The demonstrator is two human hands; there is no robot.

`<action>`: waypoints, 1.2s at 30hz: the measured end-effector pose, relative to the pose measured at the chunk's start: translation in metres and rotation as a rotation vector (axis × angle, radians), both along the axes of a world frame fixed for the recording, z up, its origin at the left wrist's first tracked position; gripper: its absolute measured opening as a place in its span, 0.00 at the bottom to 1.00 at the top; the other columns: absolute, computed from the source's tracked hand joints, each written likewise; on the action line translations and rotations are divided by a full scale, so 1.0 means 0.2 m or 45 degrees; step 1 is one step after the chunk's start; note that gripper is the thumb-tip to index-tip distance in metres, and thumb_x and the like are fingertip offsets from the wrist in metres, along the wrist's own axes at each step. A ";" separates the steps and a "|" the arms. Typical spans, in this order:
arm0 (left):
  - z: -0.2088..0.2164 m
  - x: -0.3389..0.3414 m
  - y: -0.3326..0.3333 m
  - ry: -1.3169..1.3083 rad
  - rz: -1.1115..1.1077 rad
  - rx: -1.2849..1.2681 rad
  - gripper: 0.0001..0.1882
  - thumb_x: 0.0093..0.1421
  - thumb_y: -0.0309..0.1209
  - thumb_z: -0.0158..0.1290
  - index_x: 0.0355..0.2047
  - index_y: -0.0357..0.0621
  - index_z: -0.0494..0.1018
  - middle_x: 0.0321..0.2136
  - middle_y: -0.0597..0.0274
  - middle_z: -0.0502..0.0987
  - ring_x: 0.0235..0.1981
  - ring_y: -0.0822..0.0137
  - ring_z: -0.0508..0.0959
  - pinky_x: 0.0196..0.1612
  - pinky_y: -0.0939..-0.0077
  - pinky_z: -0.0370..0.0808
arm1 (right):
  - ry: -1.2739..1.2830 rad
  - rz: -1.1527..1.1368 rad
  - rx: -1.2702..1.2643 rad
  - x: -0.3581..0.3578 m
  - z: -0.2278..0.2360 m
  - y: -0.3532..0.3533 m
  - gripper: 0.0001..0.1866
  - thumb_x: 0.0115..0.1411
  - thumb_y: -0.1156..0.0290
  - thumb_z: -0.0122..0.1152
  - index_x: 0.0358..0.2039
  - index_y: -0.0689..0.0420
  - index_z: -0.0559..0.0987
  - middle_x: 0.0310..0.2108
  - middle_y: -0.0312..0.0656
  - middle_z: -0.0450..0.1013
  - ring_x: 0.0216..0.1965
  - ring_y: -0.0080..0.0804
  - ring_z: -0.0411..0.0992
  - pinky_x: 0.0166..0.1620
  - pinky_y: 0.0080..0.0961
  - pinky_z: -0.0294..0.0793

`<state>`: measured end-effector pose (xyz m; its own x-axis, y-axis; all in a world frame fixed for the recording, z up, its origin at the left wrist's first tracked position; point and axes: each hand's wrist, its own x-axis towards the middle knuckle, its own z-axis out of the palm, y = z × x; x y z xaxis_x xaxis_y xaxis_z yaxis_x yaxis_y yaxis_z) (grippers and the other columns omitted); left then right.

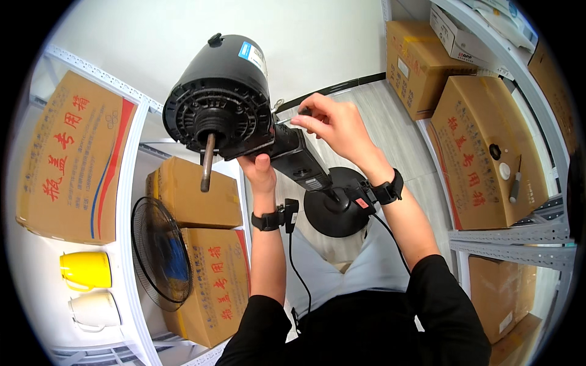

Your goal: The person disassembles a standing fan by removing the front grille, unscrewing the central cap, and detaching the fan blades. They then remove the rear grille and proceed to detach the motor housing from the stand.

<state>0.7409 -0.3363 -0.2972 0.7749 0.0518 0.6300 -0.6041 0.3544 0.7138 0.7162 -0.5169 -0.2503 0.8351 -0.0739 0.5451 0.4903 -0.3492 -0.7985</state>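
A black fan motor with a bare metal shaft tops a black stand neck above a round black base. My left hand supports the motor from below, thumb up and the other fingers mostly hidden behind it. At the joint of motor and neck, my right hand pinches a small silver screw-like piece. Something dark, perhaps its knob, shows at those fingertips. Whether the piece sits in the joint I cannot tell.
A black fan grille leans against cardboard boxes at left. Yellow and white mugs stand on the left shelf. On a right-hand box lie a black knob, a white round cap and a screwdriver.
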 end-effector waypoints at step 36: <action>0.08 0.06 0.05 0.077 -0.278 0.056 0.56 0.38 0.54 0.70 0.62 0.41 0.55 0.58 0.53 0.64 0.59 0.52 0.66 0.62 0.55 0.62 | 0.009 0.354 -0.227 0.09 0.02 -0.10 0.15 0.60 0.58 0.60 0.29 0.58 0.73 0.15 0.40 0.69 0.16 0.33 0.69 0.20 0.26 0.65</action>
